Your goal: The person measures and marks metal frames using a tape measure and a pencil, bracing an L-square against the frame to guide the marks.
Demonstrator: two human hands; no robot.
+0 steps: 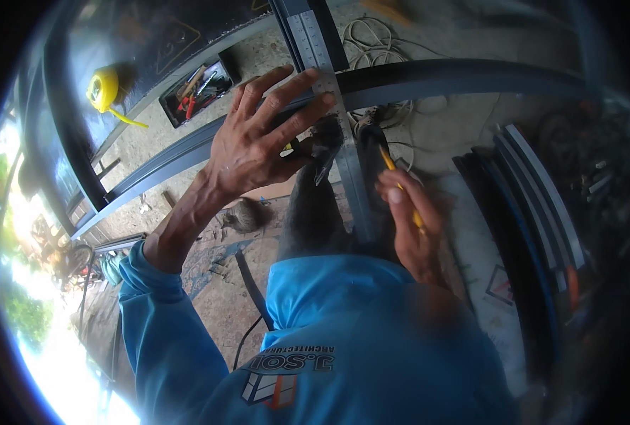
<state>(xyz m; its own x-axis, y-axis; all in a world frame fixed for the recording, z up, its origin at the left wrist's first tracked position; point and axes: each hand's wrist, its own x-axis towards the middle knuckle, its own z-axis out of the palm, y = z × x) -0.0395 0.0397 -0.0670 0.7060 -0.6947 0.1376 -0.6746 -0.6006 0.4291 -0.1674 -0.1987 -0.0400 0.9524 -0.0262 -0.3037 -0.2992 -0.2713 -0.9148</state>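
My left hand (254, 138) spreads its fingers over the graduated blade of a metal combination square (313, 46), the fingertips pressing on it. My left thumb curls below, by the square's head, which is mostly hidden under the palm. The blade lies along a dark metal profile (286, 21) where a long grey crossbar (463, 76) meets it. In my right hand (417, 230) is a yellow pencil (388, 157), pinched between thumb and fingers. Its tip points up, just right of the lower grey strip (354, 188).
A yellow tape measure (103, 90) sits at upper left, beside a black tray (165, 103) of hand tools. Coiled pale cable (368, 39) lies on the floor beyond the crossbar. Several dark and grey profiles (541, 191) are laid at the right. A curved dark strip (252, 283) rests near my left sleeve.
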